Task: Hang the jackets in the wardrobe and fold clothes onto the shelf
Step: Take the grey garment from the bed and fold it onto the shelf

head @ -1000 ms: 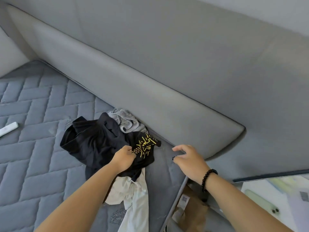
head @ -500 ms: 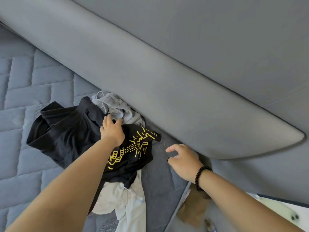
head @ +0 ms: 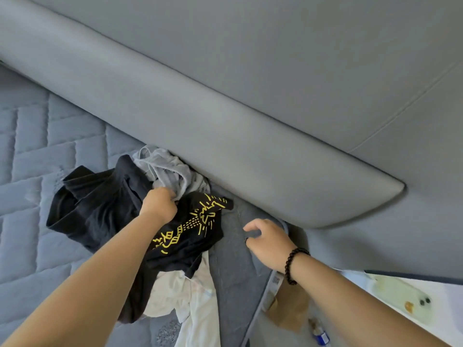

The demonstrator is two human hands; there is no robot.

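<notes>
Presently, your clothes lie heaped on the quilted mattress (head: 37,171) against the grey headboard (head: 225,136). From the left: a plain black garment (head: 95,209), a grey garment (head: 170,169) behind it touching the headboard, a black shirt with yellow print (head: 200,226), and a white garment (head: 193,301) beneath it. Your left hand (head: 159,205) has its grip curled tight round the grey garment's edge. Your right hand (head: 269,242), with a beaded bracelet (head: 293,264) at the wrist, hovers above bare mattress, fingers loosely bent, holding nothing.
</notes>
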